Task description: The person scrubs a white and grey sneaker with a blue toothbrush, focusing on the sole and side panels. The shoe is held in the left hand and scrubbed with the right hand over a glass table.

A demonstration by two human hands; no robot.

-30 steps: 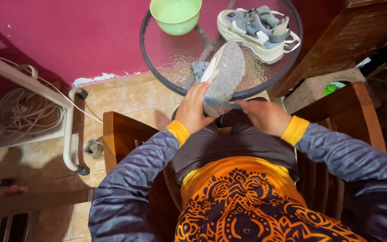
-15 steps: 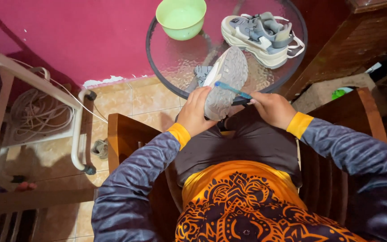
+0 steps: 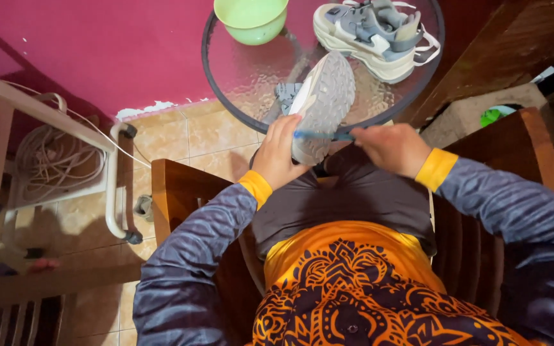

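Note:
My left hand [image 3: 278, 152] grips a grey sneaker [image 3: 323, 102] by its heel, sole turned up toward me, its toe resting over the round glass table [image 3: 226, 70]. A thin blue-handled brush [image 3: 322, 135], like a toothbrush, lies across the sole near the heel, and my right hand [image 3: 389, 147] holds its handle. The matching grey and white sneaker [image 3: 373, 29] stands upright on the far right of the table. A green plastic bowl [image 3: 251, 18] sits at the table's far edge.
I sit on a wooden chair with armrests [image 3: 174, 186] on both sides. A white metal frame [image 3: 107, 166] with coiled rope [image 3: 49, 163] stands on the tiled floor at left. Behind the table is a magenta wall [image 3: 97, 51]; dark wooden furniture [image 3: 501, 57] crowds the right.
The brush has come onto the sole: my right hand now lays it flat across the heel end. The sneaker stays in my left hand; the view has shifted slightly.

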